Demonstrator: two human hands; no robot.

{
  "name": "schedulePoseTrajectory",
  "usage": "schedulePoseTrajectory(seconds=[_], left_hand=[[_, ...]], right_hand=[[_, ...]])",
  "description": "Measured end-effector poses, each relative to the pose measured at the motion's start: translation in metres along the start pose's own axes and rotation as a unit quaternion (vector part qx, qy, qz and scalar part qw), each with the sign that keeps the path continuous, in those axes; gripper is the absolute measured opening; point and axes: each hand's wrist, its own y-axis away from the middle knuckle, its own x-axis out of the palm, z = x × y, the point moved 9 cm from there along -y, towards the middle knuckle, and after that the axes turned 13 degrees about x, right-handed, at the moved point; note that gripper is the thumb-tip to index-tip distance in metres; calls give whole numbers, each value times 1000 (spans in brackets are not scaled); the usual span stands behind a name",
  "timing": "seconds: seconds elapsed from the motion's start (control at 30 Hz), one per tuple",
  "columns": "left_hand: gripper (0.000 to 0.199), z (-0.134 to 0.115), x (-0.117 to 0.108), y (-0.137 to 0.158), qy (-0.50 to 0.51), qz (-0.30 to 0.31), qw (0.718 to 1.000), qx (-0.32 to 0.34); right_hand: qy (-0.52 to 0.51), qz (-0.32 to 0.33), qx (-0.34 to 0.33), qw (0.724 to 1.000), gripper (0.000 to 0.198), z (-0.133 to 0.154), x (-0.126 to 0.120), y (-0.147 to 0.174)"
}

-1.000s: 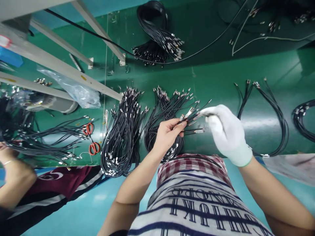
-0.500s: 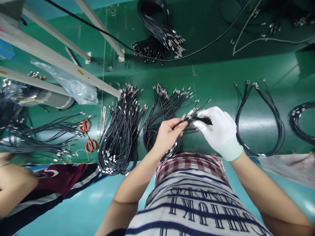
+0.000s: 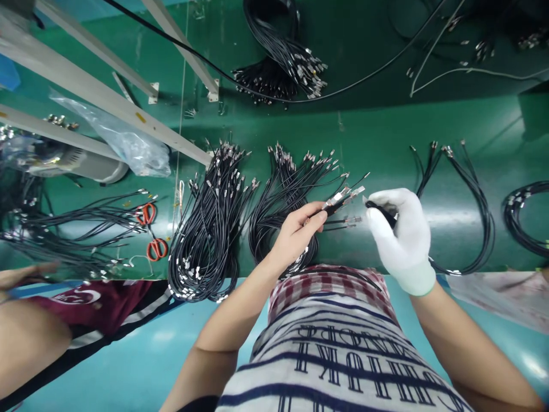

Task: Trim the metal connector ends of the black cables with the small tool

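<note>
Left grip (image 3: 295,233) pinches a few black cables (image 3: 331,210), connector ends (image 3: 337,198) exposed; the gloved right grip (image 3: 403,234) holds a small dark piece (image 3: 383,213), just clear of them. A looped bundle (image 3: 294,191) beneath and a rear bundle (image 3: 277,43) across the counter (image 3: 377,137) lie unheld; how many are finished, I cannot tell.

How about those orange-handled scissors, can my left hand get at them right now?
Probably not as things stand: your left hand is pinching connector-tipped cables, and the large black cable bundle lies between it and the orange-handled scissors.
</note>
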Motion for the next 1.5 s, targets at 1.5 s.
schedulePoseTrajectory(seconds=[1.5], left_hand=[[24,11,-5,-9,14,-73,997,-14]], right_hand=[[178,20,-120,976,27,8,30,3]])
